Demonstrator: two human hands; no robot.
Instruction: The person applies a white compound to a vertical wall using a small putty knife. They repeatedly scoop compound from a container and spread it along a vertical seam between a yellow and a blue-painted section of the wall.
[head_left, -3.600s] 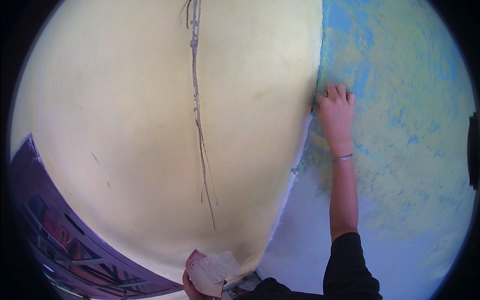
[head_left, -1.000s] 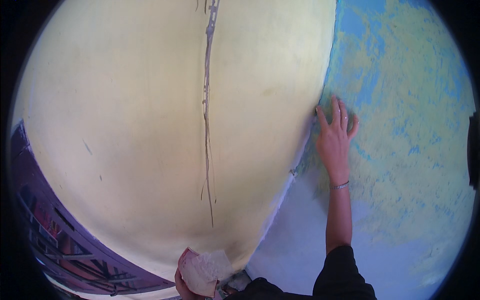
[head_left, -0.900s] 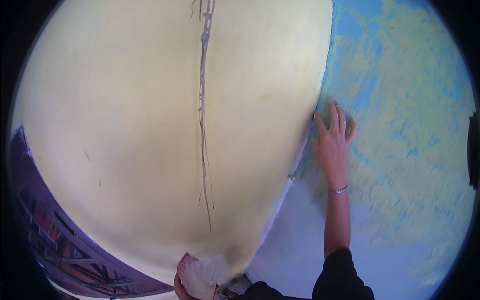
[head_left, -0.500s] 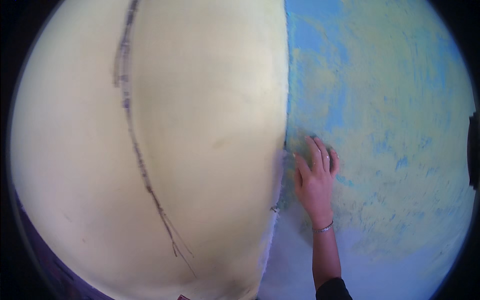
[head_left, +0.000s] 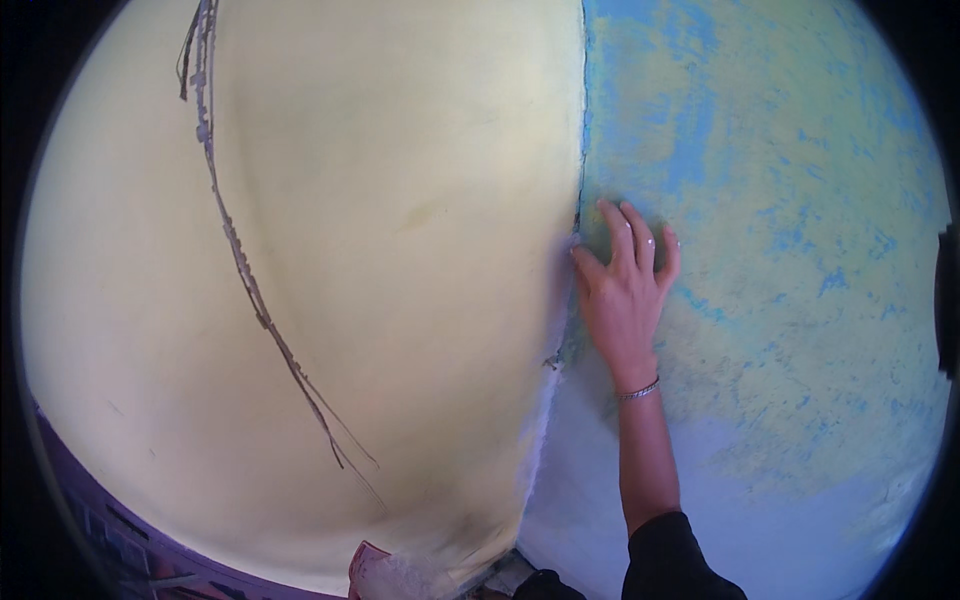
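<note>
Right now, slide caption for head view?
Spread right hand beside the rough seam between a smooth cream wall and a patchy green-and-blue wall.

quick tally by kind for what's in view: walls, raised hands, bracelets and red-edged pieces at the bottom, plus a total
Walls: 2 (cream wall, blue-green wall)
Raised hands: 1 (right hand)
Bracelets: 1 (silvery bracelet)
Red-edged pieces: 1 (red-edged piece, partly cut off by the lower edge)
Total: 5
</note>
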